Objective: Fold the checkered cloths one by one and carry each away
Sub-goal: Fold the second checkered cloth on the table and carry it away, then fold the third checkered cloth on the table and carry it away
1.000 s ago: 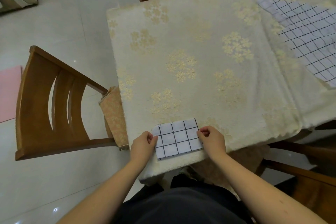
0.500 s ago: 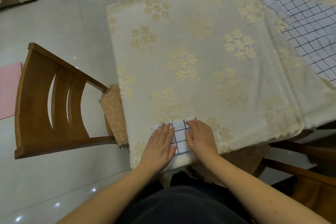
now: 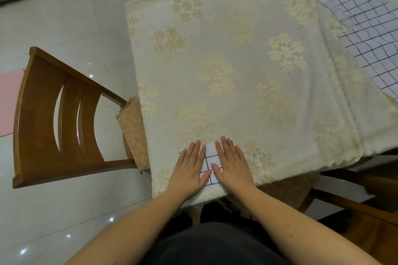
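A: White-and-black check, folded cloth [image 3: 210, 163] at the near table edge, directly under my palms. Left hand [image 3: 190, 166] and right hand [image 3: 231, 164] both flat, fingers spread, side by side, gripping nothing.

B: Which hand is closer?

A: Equal. The folded cloth's long axis seems to run left-right between them, mostly hidden. Next checkered cloth [image 3: 370, 43] lies far right across the tablecloth [image 3: 237, 71], so right hand reaches it first.

Folded cloth [image 3: 210, 162] mostly under hands.
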The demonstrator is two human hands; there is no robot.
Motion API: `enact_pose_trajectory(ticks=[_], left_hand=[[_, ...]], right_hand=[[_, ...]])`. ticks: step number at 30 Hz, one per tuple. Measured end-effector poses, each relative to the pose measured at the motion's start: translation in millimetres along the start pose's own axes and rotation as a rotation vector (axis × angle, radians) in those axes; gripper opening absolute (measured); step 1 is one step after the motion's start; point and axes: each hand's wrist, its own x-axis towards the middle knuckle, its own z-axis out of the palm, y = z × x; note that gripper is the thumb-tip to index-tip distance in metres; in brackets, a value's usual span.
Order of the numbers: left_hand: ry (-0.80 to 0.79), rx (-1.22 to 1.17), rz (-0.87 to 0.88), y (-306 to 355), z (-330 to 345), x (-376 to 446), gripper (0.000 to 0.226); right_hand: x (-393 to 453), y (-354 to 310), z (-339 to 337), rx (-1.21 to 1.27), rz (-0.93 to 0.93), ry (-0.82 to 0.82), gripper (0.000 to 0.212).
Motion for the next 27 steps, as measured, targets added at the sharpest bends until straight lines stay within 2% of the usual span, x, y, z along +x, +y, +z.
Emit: enact_pose_trajectory(ticks=[10, 16, 19, 23, 27], left_hand=[[-0.015, 0.019, -0.04, 2, 1, 1, 0.082], [-0.11, 0.028, -0.048, 3, -9, 2, 0.082], [-0.185, 0.0, -0.069, 4, -32, 7, 0.077], [-0.163, 0.024, -0.069, 13, -70, -1, 0.064], [-0.16, 0.077, -0.08, 20, -98, -24, 0.06]], right_hand=[[1, 1, 1, -0.021, 0.045, 0.002, 0.075], [2, 0, -2, -0.031, 0.039, -0.014, 0.075], [2, 3, -15, -0.022, 0.032, -0.027, 0.071], [-12, -2, -56, 0.1, 0.044, 0.071, 0.066], [-21, -12, -88, 0.102, -0.037, -0.07, 0.059]])
